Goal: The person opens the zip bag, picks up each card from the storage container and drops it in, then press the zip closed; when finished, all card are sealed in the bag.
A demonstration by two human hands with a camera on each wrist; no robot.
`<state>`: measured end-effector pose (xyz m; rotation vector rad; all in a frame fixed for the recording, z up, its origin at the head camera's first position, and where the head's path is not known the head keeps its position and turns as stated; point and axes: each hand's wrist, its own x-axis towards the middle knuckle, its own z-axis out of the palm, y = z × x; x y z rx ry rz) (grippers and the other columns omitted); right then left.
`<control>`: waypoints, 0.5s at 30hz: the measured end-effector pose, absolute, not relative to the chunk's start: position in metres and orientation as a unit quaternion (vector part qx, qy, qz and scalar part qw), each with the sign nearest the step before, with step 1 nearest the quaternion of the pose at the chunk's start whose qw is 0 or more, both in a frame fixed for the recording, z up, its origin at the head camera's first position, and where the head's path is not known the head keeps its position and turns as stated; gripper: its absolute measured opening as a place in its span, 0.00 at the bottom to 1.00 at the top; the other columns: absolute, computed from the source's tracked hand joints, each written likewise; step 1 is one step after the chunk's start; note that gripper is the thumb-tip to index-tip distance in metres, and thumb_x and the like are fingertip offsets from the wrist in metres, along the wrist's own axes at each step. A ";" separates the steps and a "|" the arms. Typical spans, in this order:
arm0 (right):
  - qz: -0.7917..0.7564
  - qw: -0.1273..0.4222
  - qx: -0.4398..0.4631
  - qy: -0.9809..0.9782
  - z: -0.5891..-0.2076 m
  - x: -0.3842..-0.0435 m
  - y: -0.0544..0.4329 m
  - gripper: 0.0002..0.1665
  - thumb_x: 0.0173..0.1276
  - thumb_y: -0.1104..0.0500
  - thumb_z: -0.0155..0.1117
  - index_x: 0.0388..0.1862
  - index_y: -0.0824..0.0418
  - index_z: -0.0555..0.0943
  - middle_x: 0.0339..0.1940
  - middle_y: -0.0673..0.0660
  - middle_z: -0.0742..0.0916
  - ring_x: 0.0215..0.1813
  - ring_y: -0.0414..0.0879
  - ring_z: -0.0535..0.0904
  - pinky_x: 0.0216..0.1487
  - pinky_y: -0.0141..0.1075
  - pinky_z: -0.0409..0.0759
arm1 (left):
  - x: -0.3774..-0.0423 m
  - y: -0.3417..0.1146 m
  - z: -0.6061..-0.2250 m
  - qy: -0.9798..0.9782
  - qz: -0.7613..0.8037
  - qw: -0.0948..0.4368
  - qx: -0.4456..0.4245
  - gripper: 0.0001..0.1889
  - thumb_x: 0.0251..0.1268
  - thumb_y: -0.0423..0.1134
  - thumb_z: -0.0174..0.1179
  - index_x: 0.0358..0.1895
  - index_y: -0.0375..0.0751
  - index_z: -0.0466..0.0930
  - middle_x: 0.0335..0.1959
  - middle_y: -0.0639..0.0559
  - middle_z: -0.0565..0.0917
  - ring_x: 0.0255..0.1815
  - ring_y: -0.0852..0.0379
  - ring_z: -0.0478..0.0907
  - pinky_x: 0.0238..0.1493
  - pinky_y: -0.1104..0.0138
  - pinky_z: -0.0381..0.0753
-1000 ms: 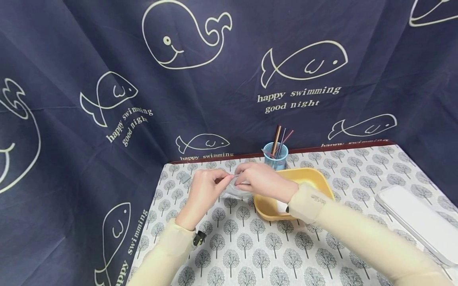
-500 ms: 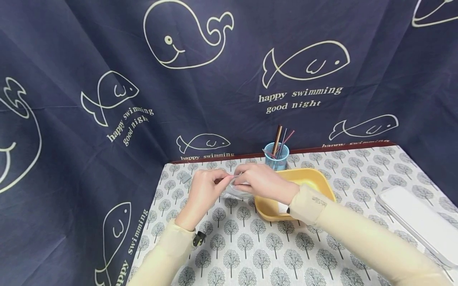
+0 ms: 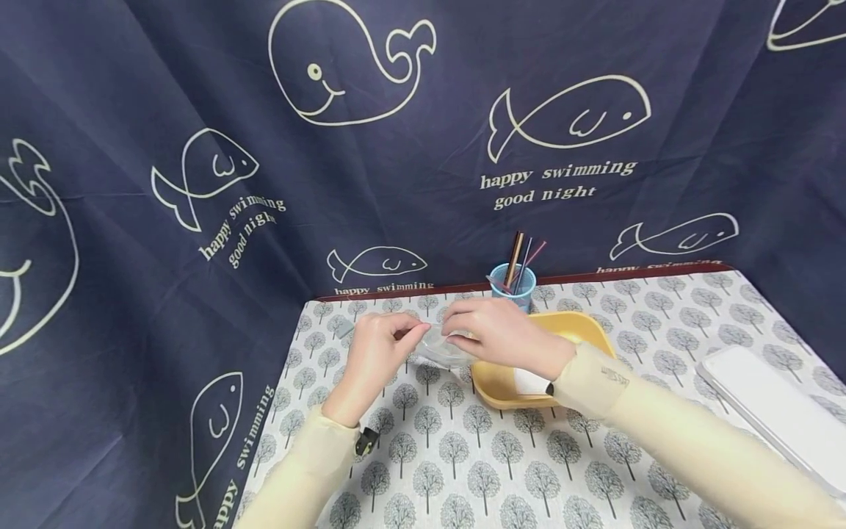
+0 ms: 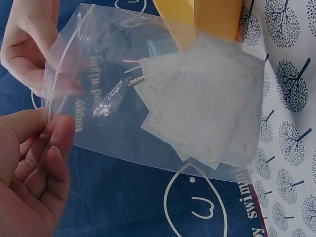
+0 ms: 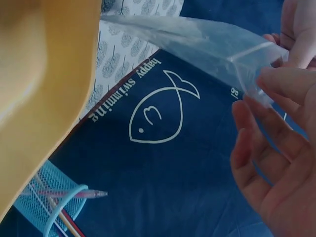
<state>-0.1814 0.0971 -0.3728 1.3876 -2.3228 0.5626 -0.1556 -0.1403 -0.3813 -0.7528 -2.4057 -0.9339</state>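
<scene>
A clear zip bag (image 4: 118, 133) hangs between both hands above the tablecloth. Inside it lie several pale square sheets (image 4: 192, 103) with faint printed corners, fanned over one another. My left hand (image 3: 380, 353) pinches the zip edge between thumb and fingers. At the same edge, my right hand (image 3: 499, 330) has thumb and forefinger on the plastic, its other fingers spread loosely in the right wrist view. The bag's mouth stands slightly apart near the right fingers (image 5: 284, 81). Part of the right hand shows through the plastic in the left wrist view.
A yellow basin (image 3: 499, 397) with something white inside stands under the right forearm. Behind it is a blue mesh cup (image 3: 522, 297) of pencils. A small grey block (image 3: 343, 328) lies at the back left, a white flat case (image 3: 773, 411) at the right.
My right hand has moved a little to the right along the bag's edge, and more of the bag shows between the hands. My left hand has stayed in place.
</scene>
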 end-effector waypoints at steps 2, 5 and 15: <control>0.206 0.194 0.486 -0.827 -0.370 -0.182 0.101 0.06 0.64 0.60 0.78 0.39 0.54 0.90 0.41 0.47 0.89 0.43 0.41 0.87 0.44 0.39 0.86 | -0.156 -0.141 -0.381 -0.873 -0.342 0.222 -0.269 0.04 0.66 0.36 0.73 0.32 0.43 0.92 0.29 0.55 0.90 0.23 0.68 0.80 0.27 0.74 0.81; 0.210 0.202 0.475 -0.830 -0.367 -0.183 0.107 0.04 0.66 0.59 0.77 0.39 0.52 0.90 0.39 0.45 0.90 0.38 0.39 0.86 0.38 0.38 0.85 | -0.156 -0.141 -0.381 -0.874 -0.346 0.216 -0.264 0.04 0.67 0.36 0.73 0.33 0.43 0.92 0.30 0.54 0.91 0.24 0.68 0.81 0.28 0.74 0.81; 0.201 0.173 0.426 -0.865 -0.370 -0.193 0.140 0.04 0.67 0.60 0.74 0.39 0.50 0.90 0.39 0.44 0.91 0.35 0.39 0.85 0.34 0.40 0.84 | -0.156 -0.144 -0.382 -0.878 -0.345 0.209 -0.258 0.04 0.67 0.35 0.72 0.33 0.43 0.92 0.30 0.55 0.91 0.24 0.68 0.80 0.29 0.73 0.82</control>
